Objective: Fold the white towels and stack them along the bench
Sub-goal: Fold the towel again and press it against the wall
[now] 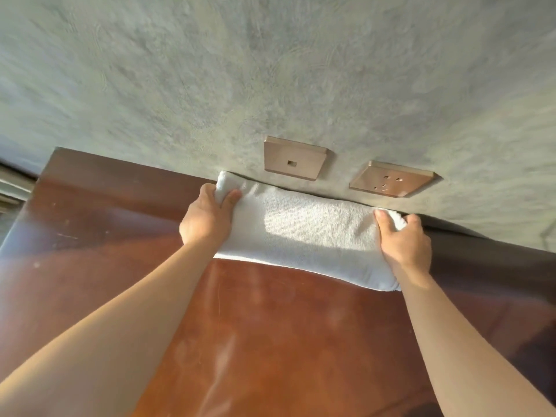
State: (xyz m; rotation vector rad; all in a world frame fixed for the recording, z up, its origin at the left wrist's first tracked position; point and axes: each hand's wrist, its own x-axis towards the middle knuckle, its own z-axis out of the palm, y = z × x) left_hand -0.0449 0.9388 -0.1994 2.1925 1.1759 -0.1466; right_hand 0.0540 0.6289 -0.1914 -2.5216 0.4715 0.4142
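A: Folded towel (pixel 304 233) sits at the counter's (pixel 270 341) back edge, against the wall; left hand (pixel 207 219) and right hand (pixel 404 242) each grip an end.

B: Placing step, I'd say; next, let go cleanly.

I find no readable text, label, brand or number here. The two wall plates, the left plate (pixel 294 158) and the right plate (pixel 390 179), show only slots and pin holes (no markings I can make out).
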